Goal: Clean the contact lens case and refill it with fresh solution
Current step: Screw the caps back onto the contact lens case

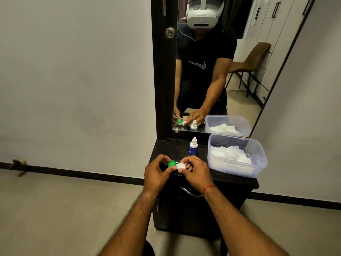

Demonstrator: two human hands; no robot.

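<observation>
a contact lens case (pixel 176 165) is held between both hands over the near edge of a dark cabinet top (pixel 166 146). whether it rests on the top or is lifted clear cannot be told. its long axis runs left to right, from one set of fingertips to the other. the left hand (pixel 156 171) pinches the end with the green cap (pixel 172 163), thumb and curled fingers closed round it. the right hand (pixel 195 172) pinches the end with the white cap (pixel 181 165) in the same way. both caps seem to be on, so the case looks unopened. the likely next move is twisting one cap off while the other hand steadies the case. each hand is already at its own end.

just beyond the right fingertips, away from the person, stands a small solution bottle (pixel 193 146), upright and capped. the right hand is the nearer one to it, and nothing lies between. further right of those fingers sits a clear plastic tub (pixel 232 169) holding white tissues (pixel 228 153). a mirror (pixel 245 85) behind repeats the scene.
</observation>
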